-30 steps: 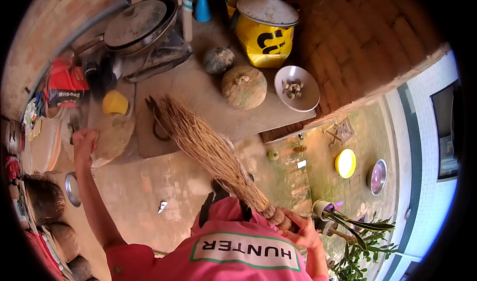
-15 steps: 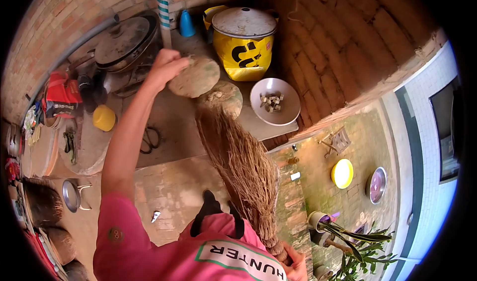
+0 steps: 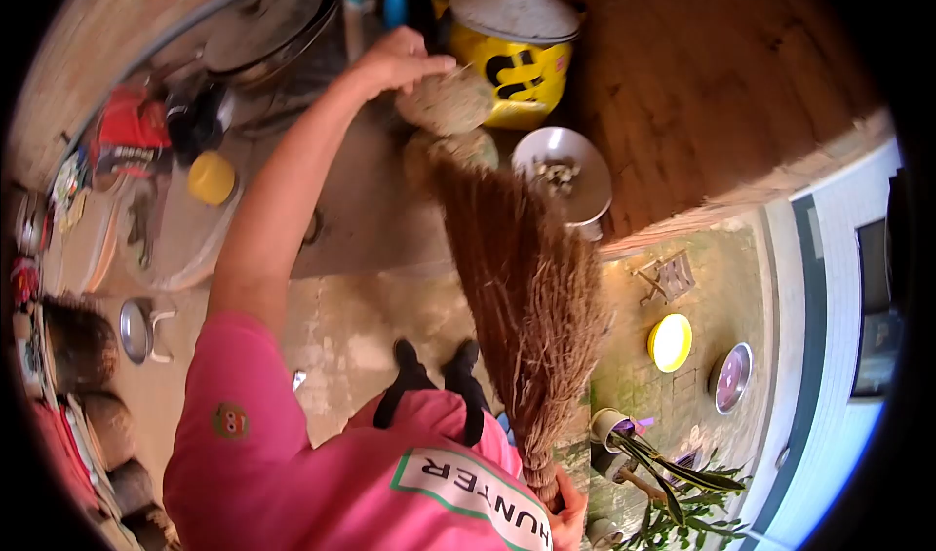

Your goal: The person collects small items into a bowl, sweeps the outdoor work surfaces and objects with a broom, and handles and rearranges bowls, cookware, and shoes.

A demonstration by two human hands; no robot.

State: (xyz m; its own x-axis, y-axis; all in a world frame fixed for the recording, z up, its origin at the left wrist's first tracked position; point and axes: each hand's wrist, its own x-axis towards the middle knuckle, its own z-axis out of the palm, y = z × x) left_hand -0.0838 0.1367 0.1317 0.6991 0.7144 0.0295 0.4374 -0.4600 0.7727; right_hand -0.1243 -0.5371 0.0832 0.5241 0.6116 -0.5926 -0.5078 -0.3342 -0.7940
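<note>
My left hand is closed at the far edge of a round, flat, rough greyish-brown disc, which tilts up from the ledge. Under its near side lies a second similar disc, partly covered by the bristle tips. Low at the right of my body, my right hand grips the bound handle of a brown straw broom. The broom's bristles fan out toward the discs. A pale bowl with several small light cubes stands right of the broom tips.
Behind the discs stands a lidded pot in a yellow bag, beside a blue bottle. A large lidded pan and a yellow cup are on the left. A brick wall rises on the right; potted plants stand below it.
My left hand and the held disc have moved right, closer to the yellow bag. The broom has shifted right with its bristles still near the lower disc. The whole view has shifted too.
</note>
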